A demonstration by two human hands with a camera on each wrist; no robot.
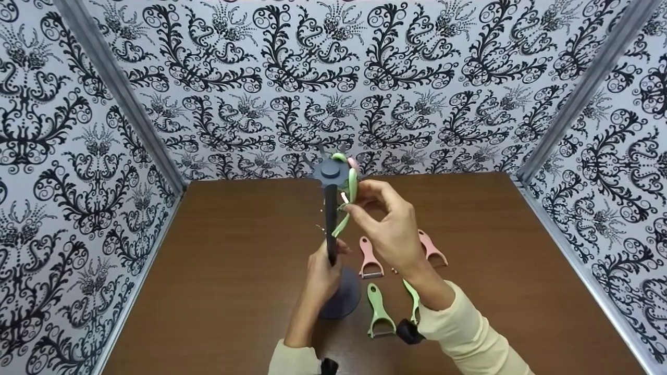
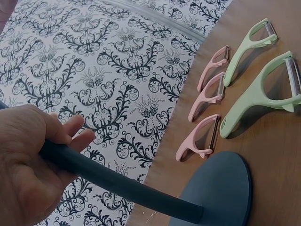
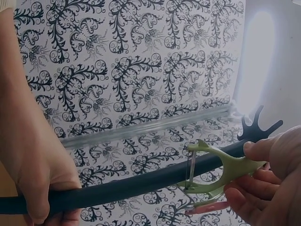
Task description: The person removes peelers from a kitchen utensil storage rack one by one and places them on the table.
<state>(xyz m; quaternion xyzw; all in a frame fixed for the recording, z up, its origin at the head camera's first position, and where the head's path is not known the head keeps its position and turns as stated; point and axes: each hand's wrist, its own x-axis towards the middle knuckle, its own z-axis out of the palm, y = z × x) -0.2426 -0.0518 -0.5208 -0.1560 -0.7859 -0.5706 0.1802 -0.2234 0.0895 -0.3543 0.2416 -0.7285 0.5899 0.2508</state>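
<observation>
1 green peeler point(image 3: 230, 165) is pinched between the thumb and fingers of the right hand point(image 1: 393, 229), up beside the hooked top point(image 1: 330, 169) of a dark stand. The fingers cover part of its handle, so whether it sits on a hook cannot be told; its blade end points away from them, alongside the pole point(image 1: 330, 213). Just past these fingers, the hooked top bears more: a pink peeler point(image 1: 354, 164) and another green peeler point(image 1: 338, 156), both partly hidden.

Lower down, the left hand point(image 1: 322, 271) has its fingers wrapped round the pole, above the round base point(image 1: 346, 298).

Below the right fingers, on the counter point(image 1: 234, 250), lie 5 peelers: 3 pink peelers point(image 1: 368, 256) and 2 green peelers point(image 1: 376, 302), each spread apart on the right-hand side of the base. The 2 green peelers are nearer the person, close to the right sleeve point(image 1: 469, 323); the head view shows little of the middle pink peeler, behind the right hand.

Patterned walls point(image 1: 333, 78) stand beyond both hands.
</observation>
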